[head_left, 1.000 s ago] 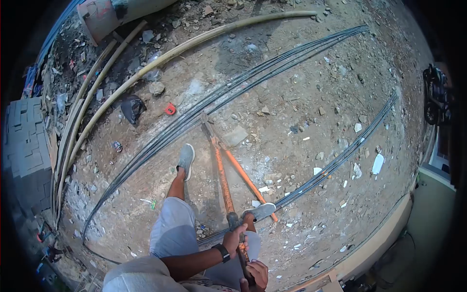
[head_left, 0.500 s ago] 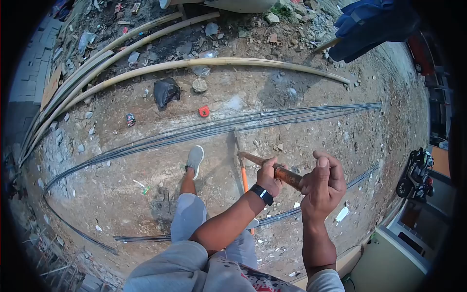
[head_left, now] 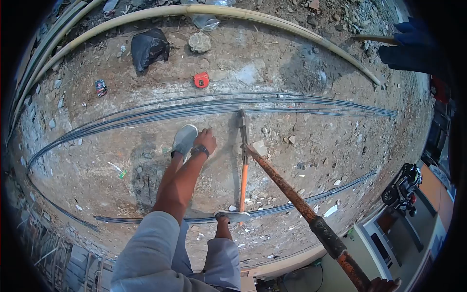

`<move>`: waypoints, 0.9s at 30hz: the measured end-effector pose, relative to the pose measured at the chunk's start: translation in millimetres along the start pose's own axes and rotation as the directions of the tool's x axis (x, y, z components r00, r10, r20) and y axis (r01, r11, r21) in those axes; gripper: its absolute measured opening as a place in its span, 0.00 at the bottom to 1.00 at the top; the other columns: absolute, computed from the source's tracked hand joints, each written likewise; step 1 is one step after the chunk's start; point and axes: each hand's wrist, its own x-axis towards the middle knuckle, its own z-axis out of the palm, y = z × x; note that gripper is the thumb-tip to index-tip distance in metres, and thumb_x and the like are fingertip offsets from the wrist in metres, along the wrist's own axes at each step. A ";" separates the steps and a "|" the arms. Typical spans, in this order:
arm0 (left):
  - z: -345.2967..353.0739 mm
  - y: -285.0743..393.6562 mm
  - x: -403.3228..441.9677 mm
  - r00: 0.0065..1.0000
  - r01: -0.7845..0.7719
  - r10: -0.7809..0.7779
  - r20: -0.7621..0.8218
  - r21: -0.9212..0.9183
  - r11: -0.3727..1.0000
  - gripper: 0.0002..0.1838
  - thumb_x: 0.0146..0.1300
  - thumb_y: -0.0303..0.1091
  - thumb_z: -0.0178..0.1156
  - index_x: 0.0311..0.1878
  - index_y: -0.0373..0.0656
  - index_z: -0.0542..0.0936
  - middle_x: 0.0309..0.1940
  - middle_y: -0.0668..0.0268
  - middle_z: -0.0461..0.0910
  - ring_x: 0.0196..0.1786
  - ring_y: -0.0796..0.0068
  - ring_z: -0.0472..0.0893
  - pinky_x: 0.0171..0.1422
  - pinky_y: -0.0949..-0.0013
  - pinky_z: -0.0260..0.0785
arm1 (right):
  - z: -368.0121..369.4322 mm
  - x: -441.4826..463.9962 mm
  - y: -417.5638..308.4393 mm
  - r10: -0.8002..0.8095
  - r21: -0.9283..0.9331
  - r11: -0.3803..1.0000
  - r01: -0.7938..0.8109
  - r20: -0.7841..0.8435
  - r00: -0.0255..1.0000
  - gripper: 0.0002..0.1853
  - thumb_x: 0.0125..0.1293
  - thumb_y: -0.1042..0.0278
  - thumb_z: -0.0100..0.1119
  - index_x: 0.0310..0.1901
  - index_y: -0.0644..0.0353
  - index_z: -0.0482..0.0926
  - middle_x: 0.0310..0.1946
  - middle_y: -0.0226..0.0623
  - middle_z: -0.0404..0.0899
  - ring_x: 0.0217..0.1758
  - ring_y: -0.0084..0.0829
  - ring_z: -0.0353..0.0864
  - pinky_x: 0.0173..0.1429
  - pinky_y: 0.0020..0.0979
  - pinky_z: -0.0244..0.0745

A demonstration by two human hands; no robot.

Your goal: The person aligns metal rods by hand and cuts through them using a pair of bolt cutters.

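Reference point: the upper rod bundle [head_left: 204,111], a long arc of thin dark rods on the dirt ground [head_left: 335,141].

Bolt cutter [head_left: 244,134]: head at the bundle's near edge, about midway along; I cannot tell whether a rod sits between the jaws. Handles stand well apart. The lower orange handle [head_left: 243,185] runs along the ground from the bundle toward the person, its end under the right shoe [head_left: 234,217]. The rusty handle [head_left: 292,196] is raised.

Right hand [head_left: 383,285]: well away from the bundle, fingers curled about the raised handle's end, partly cut off from view.

Left hand [head_left: 206,140]: just short of the bundle, beside the left shoe [head_left: 185,139]; fingers loosely bent, slightly spread, nothing seen in them.

Second rod bundle [head_left: 311,198]: on the person's side of the first.

Beyond the upper bundle: red tape measure [head_left: 201,80] near it, black plastic bag [head_left: 150,50] farther out, then a bamboo pole [head_left: 233,9].
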 end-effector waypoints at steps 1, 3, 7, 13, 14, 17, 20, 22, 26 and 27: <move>-0.7 -2.6 25.6 0.998 -0.035 0.031 0.062 0.065 0.997 0.24 0.63 0.36 0.56 0.62 0.41 0.73 0.61 0.56 0.74 0.62 0.53 0.75 0.63 0.51 0.71 | 3.3 6.2 -0.2 -0.006 -0.009 1.000 0.006 -0.027 1.000 0.13 0.73 0.62 0.55 0.43 0.66 0.78 0.19 0.29 0.71 0.16 0.27 0.65 0.28 0.34 0.69; 8.6 -0.9 66.3 0.988 -0.124 0.112 0.104 0.116 0.986 0.27 0.63 0.35 0.55 0.67 0.42 0.70 0.65 0.57 0.70 0.67 0.56 0.71 0.68 0.50 0.66 | 36.6 13.2 1.9 -0.066 -0.228 0.973 0.034 -0.136 0.988 0.09 0.75 0.67 0.46 0.41 0.61 0.75 0.20 0.22 0.60 0.20 0.23 0.58 0.33 0.28 0.65; 37.4 5.4 131.4 0.976 -0.215 0.216 0.018 0.173 0.961 0.38 0.62 0.36 0.58 0.75 0.42 0.59 0.73 0.55 0.59 0.75 0.54 0.59 0.75 0.47 0.57 | -45.0 2.9 -15.3 -0.340 -0.917 0.347 0.195 0.071 0.938 0.08 0.74 0.63 0.48 0.39 0.55 0.73 0.22 0.23 0.59 0.25 0.23 0.60 0.40 0.28 0.65; 37.6 22.2 146.0 0.973 -0.227 0.228 0.028 0.265 0.937 0.43 0.57 0.36 0.64 0.75 0.41 0.57 0.70 0.53 0.60 0.73 0.53 0.60 0.74 0.48 0.54 | 26.0 15.3 -18.6 0.105 -0.554 0.795 -0.248 -0.276 0.955 0.07 0.71 0.60 0.52 0.37 0.52 0.74 0.25 0.24 0.62 0.29 0.24 0.64 0.45 0.32 0.68; 35.8 19.2 149.0 0.972 -0.230 0.234 0.020 0.276 0.933 0.42 0.56 0.35 0.64 0.74 0.41 0.59 0.68 0.53 0.62 0.72 0.53 0.62 0.73 0.49 0.54 | 20.9 17.7 -19.2 0.115 -0.549 0.792 -0.268 -0.298 0.948 0.07 0.70 0.60 0.53 0.36 0.52 0.73 0.25 0.24 0.62 0.29 0.24 0.64 0.45 0.33 0.69; 22.7 23.8 169.9 0.967 -0.236 0.194 0.166 0.287 0.928 0.36 0.54 0.33 0.64 0.69 0.41 0.66 0.62 0.55 0.66 0.67 0.54 0.66 0.69 0.51 0.57 | 13.2 21.8 -23.5 0.136 -0.542 0.784 -0.303 -0.326 0.936 0.08 0.70 0.59 0.54 0.34 0.50 0.72 0.25 0.23 0.62 0.29 0.24 0.65 0.45 0.33 0.69; 14.4 33.6 184.6 0.966 -0.201 0.137 0.218 0.308 0.930 0.33 0.55 0.35 0.66 0.66 0.43 0.70 0.58 0.58 0.68 0.66 0.58 0.66 0.69 0.53 0.58 | 10.8 22.2 -20.8 0.123 -0.553 0.783 -0.285 -0.312 0.942 0.08 0.69 0.58 0.54 0.33 0.49 0.72 0.25 0.23 0.62 0.29 0.24 0.65 0.46 0.33 0.69; 22.1 33.8 171.6 0.960 -0.218 0.155 0.234 0.274 0.937 0.32 0.54 0.34 0.65 0.64 0.42 0.70 0.59 0.56 0.69 0.66 0.56 0.68 0.69 0.52 0.60 | 8.5 25.0 -20.4 0.124 -0.561 0.780 -0.278 -0.296 0.947 0.08 0.69 0.58 0.54 0.33 0.49 0.72 0.25 0.23 0.62 0.30 0.25 0.65 0.46 0.34 0.69; 48.9 26.7 140.9 0.958 -0.203 0.170 0.230 0.128 0.971 0.32 0.53 0.31 0.63 0.64 0.39 0.69 0.59 0.52 0.70 0.64 0.49 0.70 0.68 0.49 0.65 | 4.5 26.0 -21.8 0.136 -0.568 0.773 -0.283 -0.287 0.948 0.08 0.69 0.57 0.54 0.35 0.50 0.73 0.25 0.25 0.64 0.32 0.27 0.67 0.48 0.36 0.70; 48.5 25.1 136.4 0.955 -0.205 0.174 0.239 0.114 0.972 0.33 0.53 0.31 0.63 0.64 0.39 0.68 0.60 0.52 0.70 0.64 0.49 0.70 0.68 0.50 0.65 | 5.6 24.4 -19.8 0.142 -0.566 0.772 -0.290 -0.291 0.946 0.08 0.69 0.57 0.53 0.36 0.50 0.74 0.26 0.27 0.64 0.33 0.28 0.68 0.48 0.37 0.70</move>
